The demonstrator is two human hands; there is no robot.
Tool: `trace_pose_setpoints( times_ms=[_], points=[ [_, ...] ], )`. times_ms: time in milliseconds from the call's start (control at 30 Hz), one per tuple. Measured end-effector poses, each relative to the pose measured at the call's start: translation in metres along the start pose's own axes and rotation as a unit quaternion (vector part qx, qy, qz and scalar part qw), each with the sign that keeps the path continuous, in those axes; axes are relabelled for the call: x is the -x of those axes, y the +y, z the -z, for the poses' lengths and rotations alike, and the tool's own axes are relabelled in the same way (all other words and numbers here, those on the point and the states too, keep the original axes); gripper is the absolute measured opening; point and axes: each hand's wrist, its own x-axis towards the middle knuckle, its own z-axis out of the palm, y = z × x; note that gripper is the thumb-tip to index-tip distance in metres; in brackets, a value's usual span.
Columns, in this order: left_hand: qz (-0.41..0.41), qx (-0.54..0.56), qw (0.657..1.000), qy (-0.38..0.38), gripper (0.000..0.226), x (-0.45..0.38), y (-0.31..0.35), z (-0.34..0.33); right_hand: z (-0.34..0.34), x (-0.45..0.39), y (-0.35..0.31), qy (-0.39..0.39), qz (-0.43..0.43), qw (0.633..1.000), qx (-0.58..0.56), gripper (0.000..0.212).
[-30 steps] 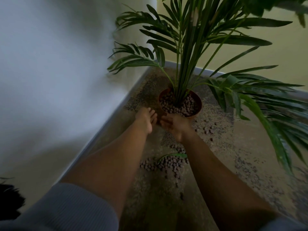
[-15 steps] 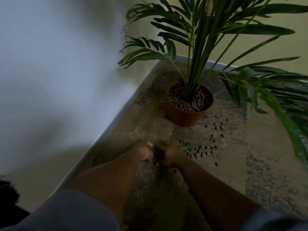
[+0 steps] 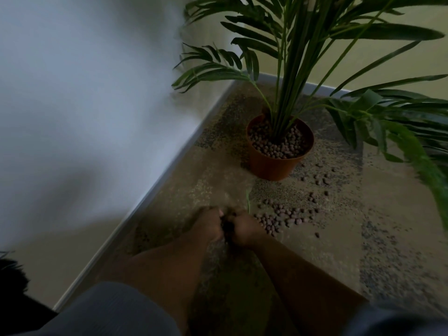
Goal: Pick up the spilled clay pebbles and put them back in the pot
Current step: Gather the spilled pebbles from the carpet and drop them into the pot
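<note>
Two hands are low on the floor [image 3: 327, 238], pressed side by side. The left hand [image 3: 209, 224] and the right hand [image 3: 244, 229] both have curled fingers, cupped together around a dark clump of pebbles held between them. One pot [image 3: 278, 151] stands further away in the corner, upright, with one palm [image 3: 303, 57] in it and many pebbles on top. The spilled pebbles [image 3: 282, 215] lie just right of the hands; there are too many to count. A few more are scattered between this heap and the pot. One thin green leaf [image 3: 247, 201] lies beside the right hand.
</note>
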Motion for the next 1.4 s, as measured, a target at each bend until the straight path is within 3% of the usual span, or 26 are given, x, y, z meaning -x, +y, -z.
trace_pose_setpoints(
  times_ms=[67,133,167,267,467,567,633,667,733,800,900,1033,1233,1400],
  points=[
    [0.045,0.081,0.996,0.015,0.032,-0.007,-0.001,-0.004,0.001,0.000,0.000,0.015,-0.004,1.000,-0.012,0.041],
    [0.009,-0.048,0.998,-0.027,0.018,-0.001,0.001,0.002,0.003,0.000,0.001,0.025,-0.007,0.999,-0.023,0.036],
    [0.028,-0.024,0.999,-0.010,0.009,-0.003,0.003,0.002,0.004,0.001,0.001,0.028,-0.011,0.999,-0.029,0.034],
    [0.068,0.079,0.993,-0.049,0.028,-0.004,0.000,-0.001,0.005,0.000,0.000,0.037,-0.010,0.997,-0.065,0.031],
    [0.084,0.111,0.990,-0.023,0.024,0.001,0.008,0.006,0.010,-0.003,0.003,0.050,-0.029,0.993,-0.107,0.022],
    [0.123,0.199,0.972,-0.033,0.031,-0.002,0.006,0.004,0.013,-0.005,0.009,0.050,-0.085,0.981,-0.167,0.016],
    [0.151,0.287,0.945,-0.042,0.032,-0.005,0.006,0.002,0.017,-0.006,0.010,0.050,-0.172,0.932,-0.314,0.014],
    [0.164,0.334,0.927,-0.042,0.033,-0.007,0.006,0.001,0.020,-0.007,0.009,0.060,-0.216,0.888,-0.400,0.016],
    [0.184,0.457,0.869,-0.052,0.034,-0.005,0.013,0.003,0.029,-0.006,0.006,0.077,-0.276,0.761,-0.581,0.016],
    [0.201,0.571,0.794,-0.060,0.033,0.001,0.021,0.009,0.038,-0.002,0.005,0.069,-0.284,0.638,-0.713,0.021],
    [0.206,0.675,0.703,-0.084,0.024,0.005,0.027,0.017,0.047,0.002,0.010,0.055,-0.254,0.543,-0.798,0.022],
    [0.202,0.731,0.644,-0.100,0.015,0.008,0.035,0.025,0.056,0.003,0.013,0.061,-0.215,0.485,-0.845,0.019],
    [0.236,0.745,0.623,-0.046,0.034,-0.003,0.053,0.035,0.069,-0.002,0.009,0.074,-0.240,0.465,-0.849,0.031],
    [0.197,0.807,0.556,0.008,0.036,-0.020,0.077,0.068,0.115,0.003,0.001,0.140,-0.183,0.453,-0.861,0.028]
  ],
)
